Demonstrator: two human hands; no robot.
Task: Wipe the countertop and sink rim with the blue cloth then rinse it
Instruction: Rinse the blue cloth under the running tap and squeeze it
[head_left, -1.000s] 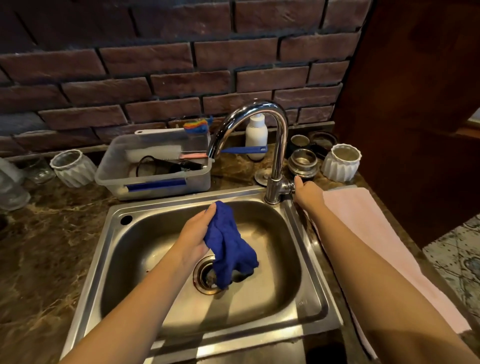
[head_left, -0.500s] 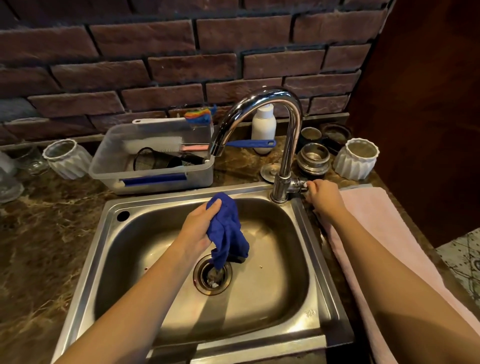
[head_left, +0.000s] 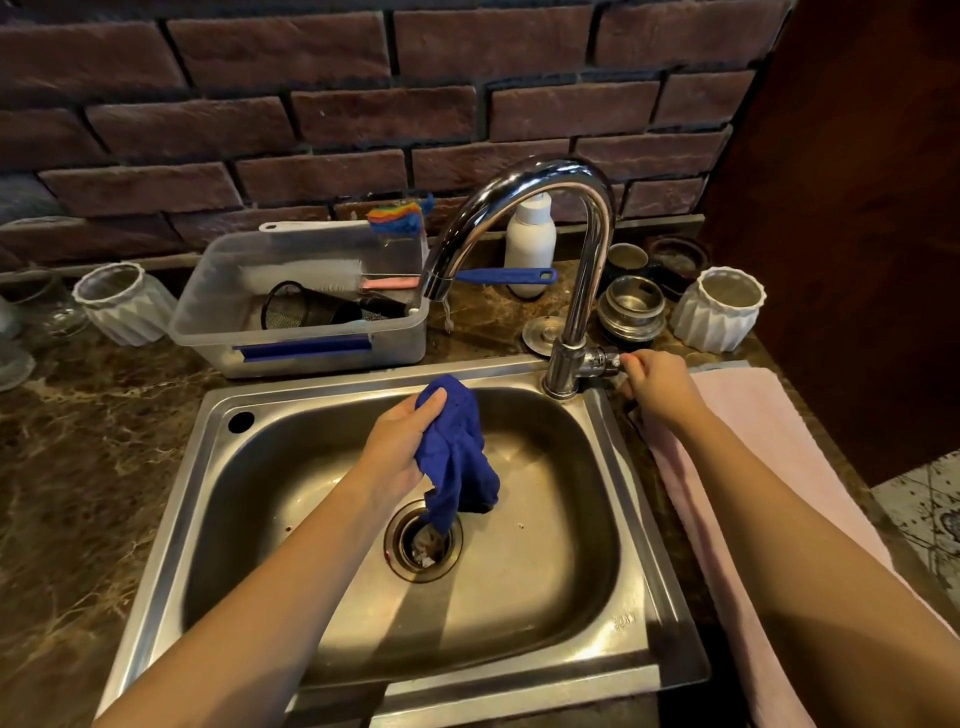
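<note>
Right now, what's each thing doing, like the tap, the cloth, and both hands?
Faucet: a little water starting to drip from the spout.
Blue cloth: bunched, hanging over the drain.
Left hand: gripping the cloth.
Right hand: on the faucet handle.
Sink: no pooled water.

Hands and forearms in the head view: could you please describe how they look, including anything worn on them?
Both forearms are bare up to the frame edge, with no sleeves showing. The left hand and right hand wear no gloves, and no rings, watch or bracelets are visible. The fingers show short nails with no visible polish.
</note>
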